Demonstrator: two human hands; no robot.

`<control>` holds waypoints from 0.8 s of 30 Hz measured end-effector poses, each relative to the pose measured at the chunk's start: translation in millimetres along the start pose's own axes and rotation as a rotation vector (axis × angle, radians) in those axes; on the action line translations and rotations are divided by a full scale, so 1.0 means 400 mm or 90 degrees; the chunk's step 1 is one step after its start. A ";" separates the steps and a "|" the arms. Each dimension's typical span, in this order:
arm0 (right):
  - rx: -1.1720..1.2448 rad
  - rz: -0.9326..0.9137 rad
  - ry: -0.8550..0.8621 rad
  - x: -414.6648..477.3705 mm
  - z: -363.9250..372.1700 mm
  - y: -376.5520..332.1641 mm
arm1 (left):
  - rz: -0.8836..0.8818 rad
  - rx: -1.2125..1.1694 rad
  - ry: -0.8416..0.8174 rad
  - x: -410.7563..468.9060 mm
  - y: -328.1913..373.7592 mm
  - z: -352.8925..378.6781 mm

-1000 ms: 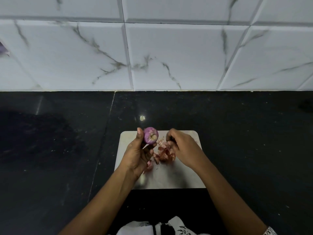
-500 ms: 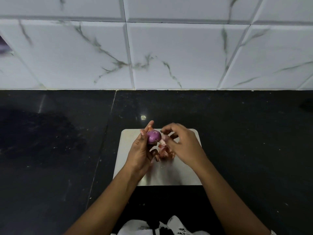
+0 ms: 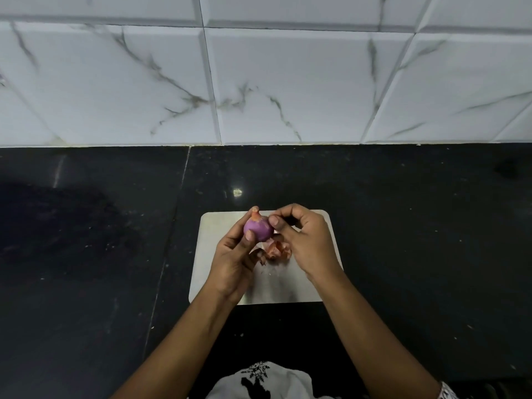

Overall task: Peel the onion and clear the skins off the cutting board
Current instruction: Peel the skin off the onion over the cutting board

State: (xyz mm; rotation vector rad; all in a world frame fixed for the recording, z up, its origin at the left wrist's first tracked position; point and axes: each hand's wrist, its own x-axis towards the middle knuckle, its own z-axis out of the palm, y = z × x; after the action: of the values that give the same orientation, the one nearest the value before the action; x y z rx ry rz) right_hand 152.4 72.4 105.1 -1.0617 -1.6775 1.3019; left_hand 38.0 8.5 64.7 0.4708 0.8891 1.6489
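Since a second ago your right hand [image 3: 309, 243] has lifted off the pile of skins and come up to the onion, and your left hand [image 3: 234, 254] has turned the onion so that its pointed tip now faces away from you instead of its cut end facing the camera. You hold the onion [image 3: 259, 229] in the left hand above the far half of the cutting board [image 3: 218, 226], thumb pressed on its near side and fingers curled round behind it. Your right hand sits just beside it with the fingers curled in; its thumb tip touches the onion's right side, and a scrap of orange skin clings to the tip. Whether that hand pinches a bit of skin you cannot tell, since its fingers fold over their own tips.

Loose skins [image 3: 276, 250] lie on the board directly under and between your hands, partly covered by both, so the size of the pile is hard to judge. Both forearms reach in from the bottom edge and cover the board's near corners. The board lies on the black tabletop [image 3: 417, 226], which meets a wall of white marbled tiles [image 3: 288, 82] at the far side. A white garment with a black print [image 3: 259, 381] shows at the bottom edge, cut off by the frame
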 end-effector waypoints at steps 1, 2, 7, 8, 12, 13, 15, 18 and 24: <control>-0.004 -0.007 0.008 -0.002 0.001 0.004 | -0.002 -0.012 -0.001 -0.003 0.003 -0.002; -0.029 -0.018 0.020 -0.001 0.001 0.011 | -0.005 -0.023 0.000 -0.006 0.004 -0.005; -0.258 -0.020 0.055 0.015 0.004 0.074 | -0.024 -0.027 0.028 -0.011 0.009 -0.015; -0.313 0.015 -0.003 0.020 0.004 0.080 | -0.029 -0.027 0.028 -0.010 0.012 -0.018; -0.476 0.114 -0.194 0.027 0.000 0.068 | -0.038 -0.006 0.024 -0.003 0.022 -0.034; -0.449 0.118 -0.155 0.027 0.000 0.053 | -0.042 -0.004 0.024 -0.002 0.025 -0.038; -0.408 0.074 -0.050 0.024 -0.001 0.027 | -0.036 0.016 0.019 -0.001 0.029 -0.044; -0.401 0.073 -0.064 0.028 -0.001 0.011 | -0.001 0.078 0.002 -0.002 0.040 -0.045; -0.345 0.117 -0.056 0.025 0.000 0.015 | 0.042 0.184 0.008 0.005 0.060 -0.050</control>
State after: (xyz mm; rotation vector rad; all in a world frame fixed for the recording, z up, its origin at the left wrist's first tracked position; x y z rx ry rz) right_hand 149.7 82.4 99.8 -1.5171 -2.1054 1.0336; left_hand 7.6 2.9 69.7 0.6952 1.1384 1.5903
